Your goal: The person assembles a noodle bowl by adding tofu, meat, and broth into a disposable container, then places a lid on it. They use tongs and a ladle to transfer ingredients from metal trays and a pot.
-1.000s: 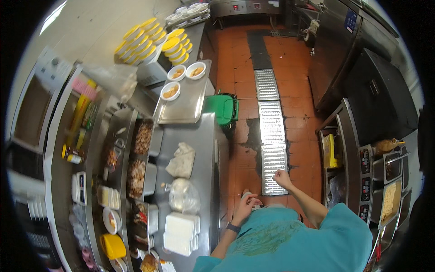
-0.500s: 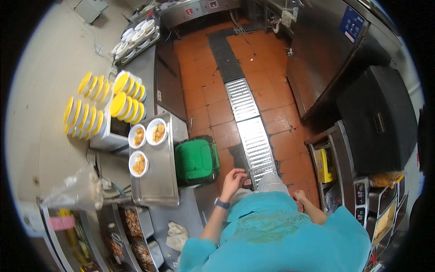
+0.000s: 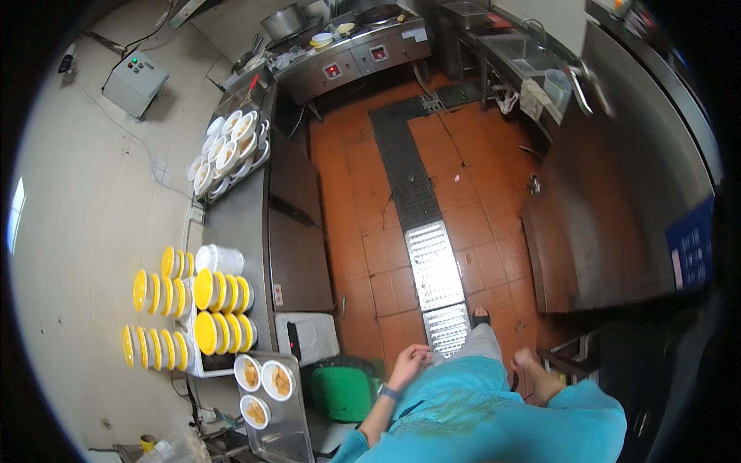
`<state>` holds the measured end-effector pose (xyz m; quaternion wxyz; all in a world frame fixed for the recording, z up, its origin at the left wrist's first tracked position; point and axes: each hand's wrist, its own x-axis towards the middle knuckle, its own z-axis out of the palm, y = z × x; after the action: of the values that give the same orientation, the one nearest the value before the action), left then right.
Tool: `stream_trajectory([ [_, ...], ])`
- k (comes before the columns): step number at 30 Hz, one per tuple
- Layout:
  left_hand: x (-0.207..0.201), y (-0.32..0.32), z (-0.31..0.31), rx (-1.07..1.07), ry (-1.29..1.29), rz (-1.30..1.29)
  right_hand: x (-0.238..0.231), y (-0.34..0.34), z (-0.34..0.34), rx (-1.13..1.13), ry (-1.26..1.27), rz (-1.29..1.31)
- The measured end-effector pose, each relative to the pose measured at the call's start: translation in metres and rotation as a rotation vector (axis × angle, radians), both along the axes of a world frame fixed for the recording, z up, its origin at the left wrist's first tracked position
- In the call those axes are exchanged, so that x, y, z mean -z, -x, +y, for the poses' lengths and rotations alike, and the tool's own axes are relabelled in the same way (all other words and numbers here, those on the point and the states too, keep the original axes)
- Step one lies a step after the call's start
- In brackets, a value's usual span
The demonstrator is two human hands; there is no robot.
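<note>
My left hand point(image 3: 411, 361), with a dark band on its wrist, hangs in front of my teal shirt. Its fingers are loosely bent and nothing shows in them. My right hand point(image 3: 526, 359) hangs low by my right side, blurred, its fingers not clear. Nearest the left hand is a green bin point(image 3: 341, 392). Left of that, a metal tray point(image 3: 282, 440) bears three white bowls point(image 3: 276, 380) with light brown food pieces. Tubs with yellow lids point(image 3: 207, 333) are stacked beyond the tray. Neither hand touches these things.
Many filled white bowls point(image 3: 225, 156) crowd a tray on the left steel counter point(image 3: 241, 224). A cooking range point(image 3: 351, 65) stands at the far end, a sink point(image 3: 526, 58) at far right. Steel cabinetry point(image 3: 617, 201) lines the right. Metal grating point(image 3: 434, 262) runs along the orange tiled floor.
I have moved forward along the aisle; the tray, bin and tubs now sit lower in view, and the range and sink show more fully. Both hands still hang low.
</note>
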<state>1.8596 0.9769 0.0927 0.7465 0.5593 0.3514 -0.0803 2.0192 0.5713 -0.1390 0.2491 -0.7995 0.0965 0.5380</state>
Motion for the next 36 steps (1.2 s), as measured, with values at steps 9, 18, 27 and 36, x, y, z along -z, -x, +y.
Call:
stream_trajectory([
  [9,0.016,-0.127,0.183,-0.426,0.044,0.148,-0.012,-0.483,0.412,0.136,-0.408,-0.529],
  [18,0.012,-0.379,0.549,-0.207,-0.163,-0.16,0.027,-0.467,0.593,-0.327,-0.031,-0.501],
  [27,-0.059,-0.604,0.811,-0.088,-0.348,-0.525,0.021,-0.534,0.715,-0.263,0.139,0.105],
  [36,-0.121,-0.694,0.974,-0.358,-0.364,-0.289,-0.041,-0.911,1.266,-1.067,-0.175,-0.677],
])
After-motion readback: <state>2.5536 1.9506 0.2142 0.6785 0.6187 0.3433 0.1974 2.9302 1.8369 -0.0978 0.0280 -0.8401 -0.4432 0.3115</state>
